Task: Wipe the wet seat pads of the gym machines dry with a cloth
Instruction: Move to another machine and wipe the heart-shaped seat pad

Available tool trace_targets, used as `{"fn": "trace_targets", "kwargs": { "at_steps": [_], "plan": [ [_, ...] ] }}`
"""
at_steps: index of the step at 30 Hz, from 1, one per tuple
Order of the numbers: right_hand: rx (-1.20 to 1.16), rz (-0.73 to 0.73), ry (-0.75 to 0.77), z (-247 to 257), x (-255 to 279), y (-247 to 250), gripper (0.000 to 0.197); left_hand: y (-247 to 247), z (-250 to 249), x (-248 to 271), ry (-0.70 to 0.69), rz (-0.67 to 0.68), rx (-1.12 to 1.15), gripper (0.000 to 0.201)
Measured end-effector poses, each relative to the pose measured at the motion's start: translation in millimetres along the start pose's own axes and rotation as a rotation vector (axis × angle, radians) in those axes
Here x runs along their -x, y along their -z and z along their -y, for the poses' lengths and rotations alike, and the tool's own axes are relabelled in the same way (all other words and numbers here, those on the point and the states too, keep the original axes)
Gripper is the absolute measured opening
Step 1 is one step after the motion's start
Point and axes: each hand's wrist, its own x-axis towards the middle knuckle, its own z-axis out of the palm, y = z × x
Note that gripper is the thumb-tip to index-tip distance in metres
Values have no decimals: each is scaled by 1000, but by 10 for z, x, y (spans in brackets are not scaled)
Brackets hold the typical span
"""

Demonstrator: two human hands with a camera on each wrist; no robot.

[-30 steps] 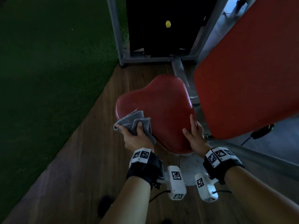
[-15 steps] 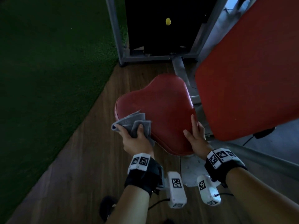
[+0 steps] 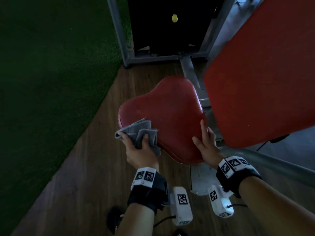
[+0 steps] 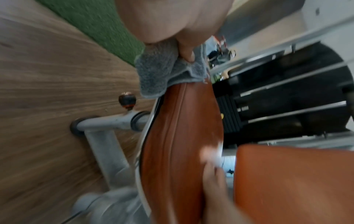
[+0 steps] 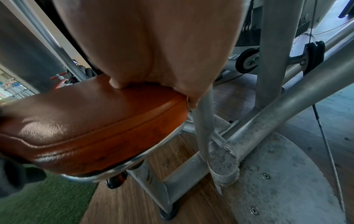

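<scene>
A red heart-shaped seat pad (image 3: pixel 167 113) sits in the middle of the head view, on a grey metal post. My left hand (image 3: pixel 139 149) grips a crumpled grey cloth (image 3: pixel 139 132) against the pad's near-left edge. The left wrist view shows the cloth (image 4: pixel 162 74) draped over the pad's rim (image 4: pixel 178 136) with my thumb on top. My right hand (image 3: pixel 205 142) rests with straight fingers on the pad's near-right edge; in the right wrist view the palm lies on the pad (image 5: pixel 86 118).
A large red back pad (image 3: pixel 262 74) leans over the seat on the right. The grey machine frame (image 3: pixel 117 31) and black weight stack (image 3: pixel 170 31) stand behind. Green turf (image 3: pixel 51 74) lies left of the wood floor (image 3: pixel 85 184). A metal base plate (image 5: pixel 287 181) and frame tubes sit under the seat.
My left hand has slid the cloth slightly left along the pad's near-left edge. The right hand stays on the pad's right edge.
</scene>
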Motion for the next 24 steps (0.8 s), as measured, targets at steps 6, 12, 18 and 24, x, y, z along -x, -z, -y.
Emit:
{"fn": "trace_targets", "kwargs": {
  "at_steps": [6, 12, 18, 24],
  "plan": [
    [0, 14, -6, 20, 5, 7, 69, -133, 394, 454, -69, 203, -46, 80],
    [18, 26, -25, 31, 7, 14, 71, -116, 530, 516, -139, 250, -36, 76],
    [-8, 21, -22, 13, -1, 10, 72, -53, 275, 153, -68, 45, 10, 77],
    [-9, 4, -15, 14, 0, 3, 68, -188, 398, 521, -137, 161, -58, 76]
  ]
}}
